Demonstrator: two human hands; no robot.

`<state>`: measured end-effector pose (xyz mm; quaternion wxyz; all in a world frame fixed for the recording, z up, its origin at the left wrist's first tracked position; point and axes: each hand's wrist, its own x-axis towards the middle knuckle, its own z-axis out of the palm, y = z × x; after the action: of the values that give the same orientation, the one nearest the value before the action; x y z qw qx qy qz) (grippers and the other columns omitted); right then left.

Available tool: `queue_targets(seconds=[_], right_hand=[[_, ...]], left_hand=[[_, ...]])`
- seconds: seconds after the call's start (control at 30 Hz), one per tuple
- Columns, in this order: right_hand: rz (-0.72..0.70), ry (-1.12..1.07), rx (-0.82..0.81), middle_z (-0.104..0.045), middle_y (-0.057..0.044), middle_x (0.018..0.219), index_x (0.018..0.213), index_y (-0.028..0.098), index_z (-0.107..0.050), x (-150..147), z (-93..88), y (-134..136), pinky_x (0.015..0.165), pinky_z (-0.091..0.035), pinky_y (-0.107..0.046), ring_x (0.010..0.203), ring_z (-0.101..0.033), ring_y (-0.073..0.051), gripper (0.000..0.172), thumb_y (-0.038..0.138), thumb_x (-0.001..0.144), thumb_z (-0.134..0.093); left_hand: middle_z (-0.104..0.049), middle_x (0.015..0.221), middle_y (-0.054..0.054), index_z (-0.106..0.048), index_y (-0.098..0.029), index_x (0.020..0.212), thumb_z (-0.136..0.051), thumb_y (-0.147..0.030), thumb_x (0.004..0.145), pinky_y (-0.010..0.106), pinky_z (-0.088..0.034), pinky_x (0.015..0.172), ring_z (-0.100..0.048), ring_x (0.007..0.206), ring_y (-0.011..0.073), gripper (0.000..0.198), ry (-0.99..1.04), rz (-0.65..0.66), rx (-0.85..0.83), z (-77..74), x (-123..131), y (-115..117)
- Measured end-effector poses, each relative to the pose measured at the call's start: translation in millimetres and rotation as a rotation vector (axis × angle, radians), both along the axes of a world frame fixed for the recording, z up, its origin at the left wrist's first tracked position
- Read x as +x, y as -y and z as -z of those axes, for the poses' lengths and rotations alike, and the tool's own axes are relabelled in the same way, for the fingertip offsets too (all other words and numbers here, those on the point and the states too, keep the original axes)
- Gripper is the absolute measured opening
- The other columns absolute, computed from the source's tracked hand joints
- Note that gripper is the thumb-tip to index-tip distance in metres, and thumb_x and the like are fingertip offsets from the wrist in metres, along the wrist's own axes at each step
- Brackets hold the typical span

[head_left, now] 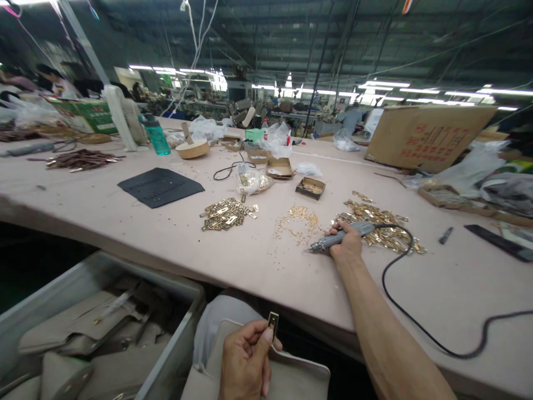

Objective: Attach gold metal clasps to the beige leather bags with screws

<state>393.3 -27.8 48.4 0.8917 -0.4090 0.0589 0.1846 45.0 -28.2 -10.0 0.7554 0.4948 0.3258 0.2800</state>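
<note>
Between the thumb and fingers of my left hand [245, 358] is a small gold metal plate [273, 319] with a slot, held at the edge of a beige leather piece [297, 373] on my lap. My right hand [347, 244] is closed around a grey electric screwdriver [328, 242], whose tip points left just over the table. Tiny gold screws [306, 219] lie scattered beyond the tip. A heap of gold metal plates [387, 222] is just behind my right hand. Another pile of such plates [227, 214] lies further left.
A grey bin [172, 355] of beige leather pieces stands at lower left. The screwdriver's black cord [420, 328] loops across the right of the table. Further back are a black sheet [160, 187], small open boxes [311, 188], a teal bottle [156, 135] and a large carton [428, 136].
</note>
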Motion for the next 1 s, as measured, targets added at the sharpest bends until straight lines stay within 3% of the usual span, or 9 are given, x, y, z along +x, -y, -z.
queue_targets(seconds=[0.8, 1.0], right_hand=[[0.002, -0.036, 0.006, -0.054, 0.004, 0.067, 0.08, 0.019, -0.048, -3.7, -2.5, -0.8, 0.042, -0.047, -0.019, 0.047, -0.047, -0.007, 0.018, 0.013, 0.078, -0.065], [0.004, -0.017, 0.011, -0.054, 0.004, 0.068, 0.082, 0.02, -0.048, -4.5, -1.1, 0.9, 0.043, -0.047, -0.019, 0.048, -0.048, -0.008, 0.02, 0.012, 0.077, -0.066]], left_hand=[[-0.075, 0.077, 0.013, -0.07, -0.01, 0.084, -0.077, -0.056, 0.081, 0.013, -0.02, 0.029, -0.042, 0.025, 0.0027, 0.046, -0.016, -0.01, 0.031, -3.0, -1.5, 1.9], [-0.075, 0.082, 0.014, -0.071, -0.011, 0.083, -0.075, -0.059, 0.082, 0.013, -0.022, 0.028, -0.044, 0.026, 0.0028, 0.049, -0.038, 0.052, 0.051, -0.9, -2.8, -1.0]])
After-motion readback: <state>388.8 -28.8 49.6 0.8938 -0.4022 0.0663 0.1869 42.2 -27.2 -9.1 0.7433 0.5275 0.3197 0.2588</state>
